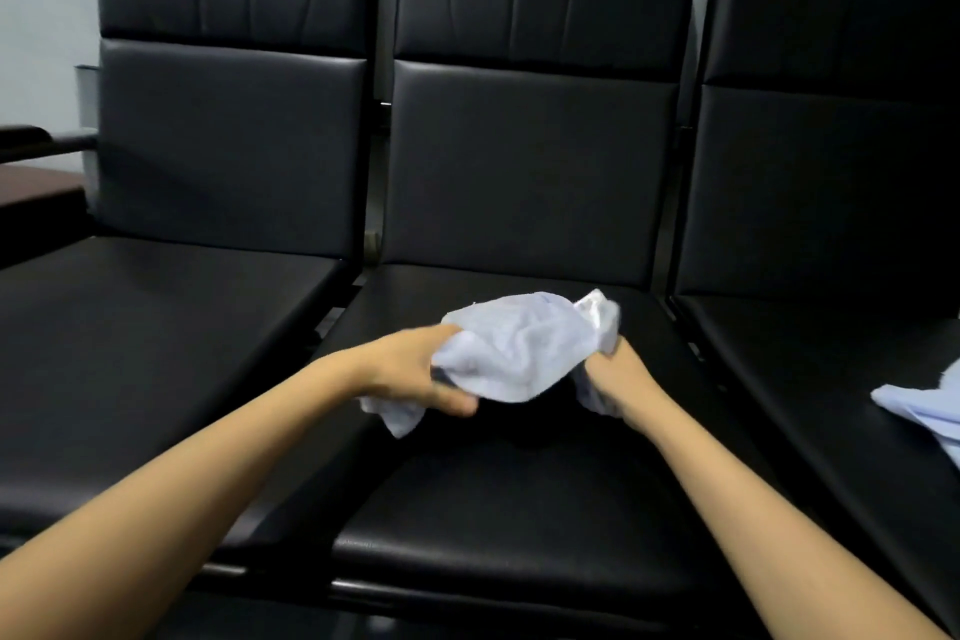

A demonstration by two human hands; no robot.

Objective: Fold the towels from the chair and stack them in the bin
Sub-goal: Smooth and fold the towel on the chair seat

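Above the middle chair, the left hand and right hand each grip the crumpled towel at opposite ends; its edges hang bunched. More towels lie on the seat right of that chair.

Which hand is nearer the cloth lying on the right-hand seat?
Right. The right hand grips the towel at its right end over the middle seat, closer to the cloth; the left hand grips its other end, farther left.

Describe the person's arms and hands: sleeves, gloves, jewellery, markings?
No sleeves are in view; both sides are bare right to the frame edge. The left hand and right hand wear no gloves. No watch, bracelet or markings show. The hands are blurred, so rings cannot be ruled out.
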